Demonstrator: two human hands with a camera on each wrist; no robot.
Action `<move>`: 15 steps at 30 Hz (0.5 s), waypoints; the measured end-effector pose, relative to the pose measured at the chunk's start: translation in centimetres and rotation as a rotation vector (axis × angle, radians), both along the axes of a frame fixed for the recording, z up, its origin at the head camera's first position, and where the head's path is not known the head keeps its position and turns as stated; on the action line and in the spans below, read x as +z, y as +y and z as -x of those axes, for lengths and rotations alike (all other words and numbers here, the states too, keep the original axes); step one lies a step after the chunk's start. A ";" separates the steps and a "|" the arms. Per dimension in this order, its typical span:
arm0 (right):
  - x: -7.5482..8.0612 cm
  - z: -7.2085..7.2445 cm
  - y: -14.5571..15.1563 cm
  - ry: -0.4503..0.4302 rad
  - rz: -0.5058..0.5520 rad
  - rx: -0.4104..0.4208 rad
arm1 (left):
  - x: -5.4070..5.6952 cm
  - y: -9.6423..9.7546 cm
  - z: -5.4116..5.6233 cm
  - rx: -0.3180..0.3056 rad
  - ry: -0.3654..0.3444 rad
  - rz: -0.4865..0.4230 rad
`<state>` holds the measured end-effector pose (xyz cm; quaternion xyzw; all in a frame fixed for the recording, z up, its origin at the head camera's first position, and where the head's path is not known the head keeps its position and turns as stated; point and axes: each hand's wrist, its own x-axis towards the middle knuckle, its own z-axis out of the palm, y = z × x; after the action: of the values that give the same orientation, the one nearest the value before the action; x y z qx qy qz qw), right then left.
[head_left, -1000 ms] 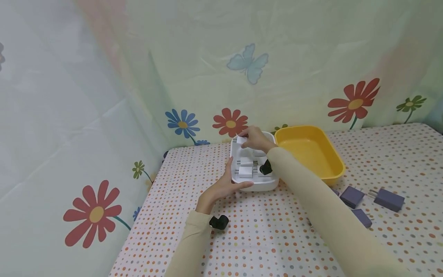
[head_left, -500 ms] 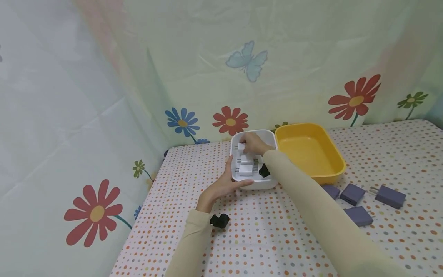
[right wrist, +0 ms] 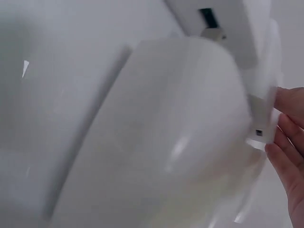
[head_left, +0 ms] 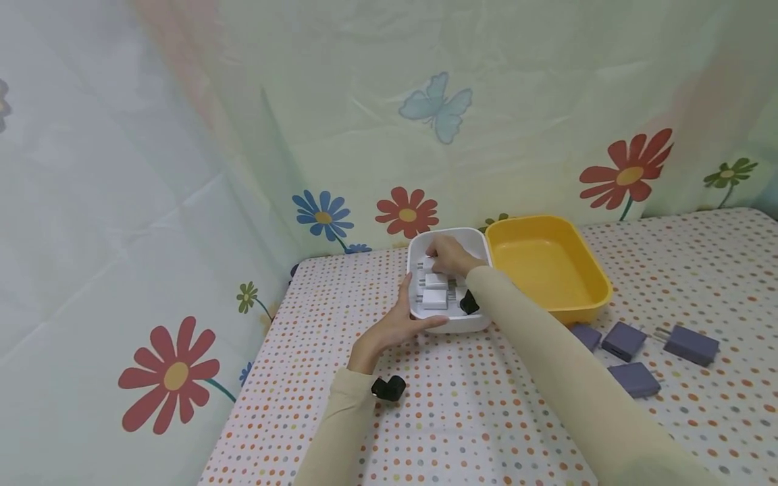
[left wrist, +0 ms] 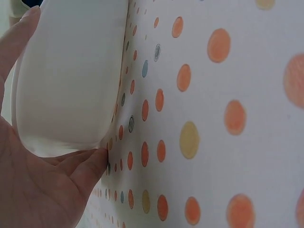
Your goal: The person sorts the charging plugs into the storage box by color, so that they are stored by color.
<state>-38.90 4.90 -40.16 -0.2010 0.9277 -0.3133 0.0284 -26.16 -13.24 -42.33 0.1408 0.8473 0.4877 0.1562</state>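
Note:
A white tray [head_left: 480, 243] with several white chargers [head_left: 434, 299] in it stands near the back of the table. Its front left corner is braced by my left hand [head_left: 398, 324], the thumb along the front wall and the fingers against the left side. In the left wrist view those fingers touch the wall low, close to the cloth. My right hand [head_left: 450, 254] is inside the tray and pinches a white charger [right wrist: 262, 118] behind the others. The right wrist view shows fingertips and thumb on that charger's end; large blurred white shapes fill its middle.
A yellow tray [head_left: 598, 283] stands right against the white one. Several dark purple chargers [head_left: 691, 345] lie on the dotted tablecloth [head_left: 450, 418] to its front right. Behind the table hangs a flowered curtain [head_left: 516, 101].
My right hand has lowered the white charger into the back of the tray and moved slightly toward the front. My left hand has stayed at the tray's corner.

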 end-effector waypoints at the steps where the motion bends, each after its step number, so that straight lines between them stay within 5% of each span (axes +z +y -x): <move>1: 0.3 -0.1 0.1 0.001 0.002 0.001 | 0.1 0.1 0.0 0.001 0.000 0.007; 10: 5.1 -1.8 0.8 0.121 0.028 0.095 | 0.3 0.3 -0.2 -0.001 0.009 0.034; 15: 7.4 -4.7 2.0 0.149 0.036 0.185 | 0.2 0.1 -0.5 -0.001 0.001 0.007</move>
<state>-34.16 6.90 -32.76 -0.3091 0.8989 -0.3102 -0.0153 -25.67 -13.16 -42.09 0.1411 0.8490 0.4846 0.1565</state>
